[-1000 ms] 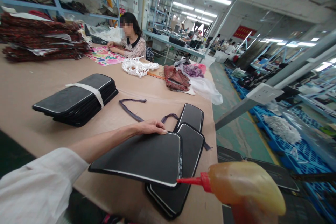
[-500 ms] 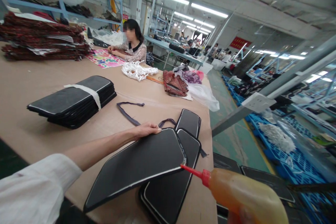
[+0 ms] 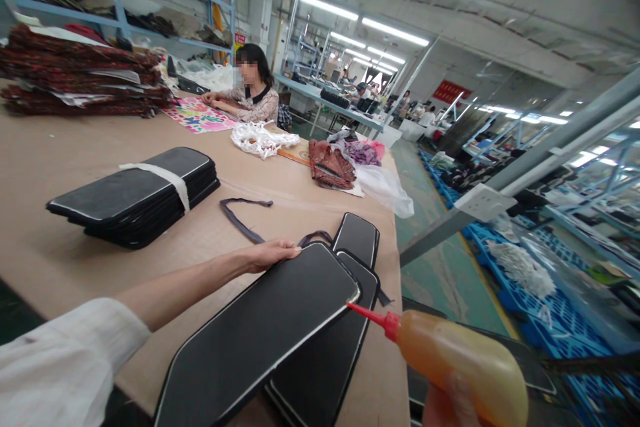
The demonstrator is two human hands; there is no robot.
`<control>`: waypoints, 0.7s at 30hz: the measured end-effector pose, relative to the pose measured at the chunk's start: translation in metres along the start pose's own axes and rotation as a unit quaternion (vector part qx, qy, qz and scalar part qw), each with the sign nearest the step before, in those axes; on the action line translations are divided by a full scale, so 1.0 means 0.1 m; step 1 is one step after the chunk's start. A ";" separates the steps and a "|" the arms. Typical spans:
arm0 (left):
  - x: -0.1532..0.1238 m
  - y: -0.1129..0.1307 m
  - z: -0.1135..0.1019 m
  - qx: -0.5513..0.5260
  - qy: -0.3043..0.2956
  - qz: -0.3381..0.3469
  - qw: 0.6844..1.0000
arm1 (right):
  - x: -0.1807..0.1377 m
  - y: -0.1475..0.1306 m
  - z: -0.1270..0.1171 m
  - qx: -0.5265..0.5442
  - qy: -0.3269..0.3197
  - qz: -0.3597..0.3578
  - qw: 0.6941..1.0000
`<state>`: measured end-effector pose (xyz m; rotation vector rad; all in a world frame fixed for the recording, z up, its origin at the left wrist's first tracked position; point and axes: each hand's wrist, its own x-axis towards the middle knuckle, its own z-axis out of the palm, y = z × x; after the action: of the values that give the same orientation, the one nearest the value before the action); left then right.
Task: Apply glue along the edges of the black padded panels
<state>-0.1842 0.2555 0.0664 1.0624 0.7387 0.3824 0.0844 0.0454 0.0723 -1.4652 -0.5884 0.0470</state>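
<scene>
My left hand [image 3: 274, 255] pinches the far edge of a flat black panel [image 3: 265, 320] with cut corners and a pale line along its border. The panel is tilted above more black panels [image 3: 325, 367] lying on the table. In my right hand [image 3: 450, 403] is a squeeze bottle [image 3: 460, 360] of amber liquid, probably glue. Its red nozzle tip touches or nearly touches the panel's right corner, where the border line looks wet and white. Most of my right hand is hidden behind the bottle or below the picture.
A stack of black panels [image 3: 135, 193] bound with a white strip lies at left on the brown table [image 3: 200, 273]. A dark strap [image 3: 240, 217] curls beyond my left hand. Another person [image 3: 255, 90] sits across the table. A slanted metal post [image 3: 450, 227] stands at right.
The held panel has turned, its near end dropping lower in view. The bottle has shifted slightly left, and its nozzle stays at the panel's right corner.
</scene>
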 end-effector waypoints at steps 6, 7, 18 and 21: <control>-0.02 -0.01 -0.03 -0.017 0.002 -0.014 1.000 | 0.03 -0.17 0.22 0.106 0.041 0.053 0.992; -0.02 -0.01 -0.03 -0.020 0.004 -0.014 1.000 | 0.04 -0.20 0.25 0.117 0.047 0.060 0.990; 0.03 -0.07 -0.02 -0.032 0.021 -0.020 0.999 | 0.02 -0.31 0.30 0.215 0.035 0.139 0.966; 0.04 -0.05 0.01 -0.036 0.024 -0.013 0.999 | 0.02 -0.24 0.28 0.251 -0.007 0.140 0.958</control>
<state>-0.1815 0.2547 0.0605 0.9775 0.7763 0.4106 0.0676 0.0689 0.0954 -1.0404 -0.3412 0.4024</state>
